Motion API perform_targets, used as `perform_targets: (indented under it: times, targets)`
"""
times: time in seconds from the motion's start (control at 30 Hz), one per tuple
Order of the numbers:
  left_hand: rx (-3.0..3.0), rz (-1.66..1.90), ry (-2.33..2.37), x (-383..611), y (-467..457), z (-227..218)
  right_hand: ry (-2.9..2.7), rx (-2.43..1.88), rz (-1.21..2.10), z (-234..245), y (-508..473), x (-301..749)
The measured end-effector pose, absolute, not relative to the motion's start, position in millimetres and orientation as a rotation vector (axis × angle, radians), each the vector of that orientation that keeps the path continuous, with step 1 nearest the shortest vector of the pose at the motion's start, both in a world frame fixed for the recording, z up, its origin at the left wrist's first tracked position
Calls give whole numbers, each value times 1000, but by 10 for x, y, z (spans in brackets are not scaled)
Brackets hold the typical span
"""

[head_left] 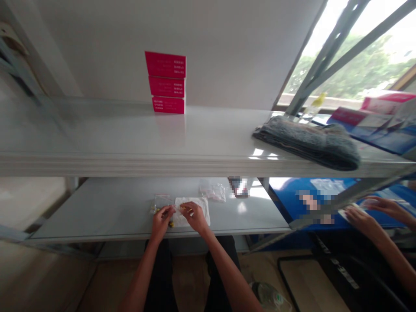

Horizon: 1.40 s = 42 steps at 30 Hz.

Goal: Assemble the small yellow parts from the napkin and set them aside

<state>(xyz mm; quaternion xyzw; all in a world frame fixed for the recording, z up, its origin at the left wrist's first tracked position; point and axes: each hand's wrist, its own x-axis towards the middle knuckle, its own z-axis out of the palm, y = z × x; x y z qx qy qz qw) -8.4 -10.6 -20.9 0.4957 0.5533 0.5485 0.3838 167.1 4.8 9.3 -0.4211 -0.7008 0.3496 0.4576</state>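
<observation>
My left hand (162, 219) and my right hand (194, 215) rest close together on the lower grey shelf (107, 208), over a white sheet (199, 203). Both hands have their fingers pinched around tiny items, too small to name. Small yellow pieces (171, 223) lie by my left hand. A clear plastic bag (160, 201) sits just beyond my left hand.
More clear bags (212, 191) lie farther back on the lower shelf. The upper shelf (130, 143) carries three stacked pink boxes (167, 82) and a folded grey cloth (308, 141). Another person's hands (370, 214) work at the right over blue packaging (292, 203). A plastic bottle (268, 297) lies on the floor.
</observation>
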Motion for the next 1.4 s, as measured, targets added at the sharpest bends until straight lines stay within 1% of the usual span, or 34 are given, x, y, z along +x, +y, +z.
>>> perform_targets:
  times: [0.07, 0.2, 0.3, 0.43, 0.57, 0.7, 0.97, 1.4]
  targets:
    - [1253, 1384, 1397, -94, -104, -222, -1774, -1080, 842, 119, 37, 1677]
    - [1267, 1371, 1303, -122, -103, -197, -1792, -1125, 652, 240, -23, 1691]
    - [1280, 1352, 1259, -121, -121, -149, -1694, -1069, 755, 273, -88, 1720]
    - [1292, 1241, 1248, -69, -178, -90, -1640, -1061, 946, 123, -129, 1799]
    - [1381, 1160, 1191, -8, -205, -28, -1596, -1058, 1021, -89, -115, 1885]
    - [1418, 1142, 1226, 53, -186, -12, -1567, -1066, 1065, -190, -104, 1908]
    - [1456, 1112, 1261, 78, -201, -133, -1577, -1078, 1015, -147, -132, 1884]
    - [1517, 1082, 1274, 95, -223, -100, -1655, -1078, 915, -91, -206, 1864]
